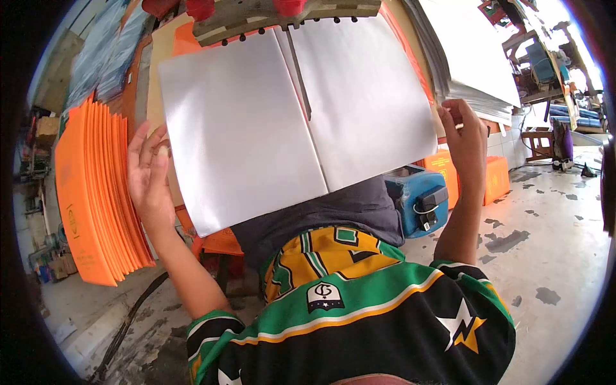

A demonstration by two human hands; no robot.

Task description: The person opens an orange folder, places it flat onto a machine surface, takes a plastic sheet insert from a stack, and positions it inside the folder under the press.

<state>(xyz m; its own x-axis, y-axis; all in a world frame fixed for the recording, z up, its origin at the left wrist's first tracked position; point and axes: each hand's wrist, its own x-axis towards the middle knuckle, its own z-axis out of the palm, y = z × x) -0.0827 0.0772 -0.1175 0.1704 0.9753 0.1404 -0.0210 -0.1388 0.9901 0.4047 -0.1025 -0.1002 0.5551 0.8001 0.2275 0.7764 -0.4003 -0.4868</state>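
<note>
A large white sheet or opened cover [240, 135], with a fold line down its middle, lies before me at a slight tilt. Its far edge passes beneath a metal machine bar [289, 19] with red parts on top, and a thin dark metal strip [298, 74] rests along the fold. My left hand [153, 173] is beside the sheet's left edge, fingers spread; whether they touch it is hard to see. Off the right edge, my right hand [465, 131] has its fingers bent together around a small whitish thing, too small to name, close to a stack of white sheets [475, 58].
A row of orange folders [96, 199] stands at the left. Plastic-wrapped stacks [106, 58] lie behind it. Below the table at right are a blue box-like device [414, 199] and orange bundles [496, 179]. A dark cable [131, 321] crosses the worn floor at left.
</note>
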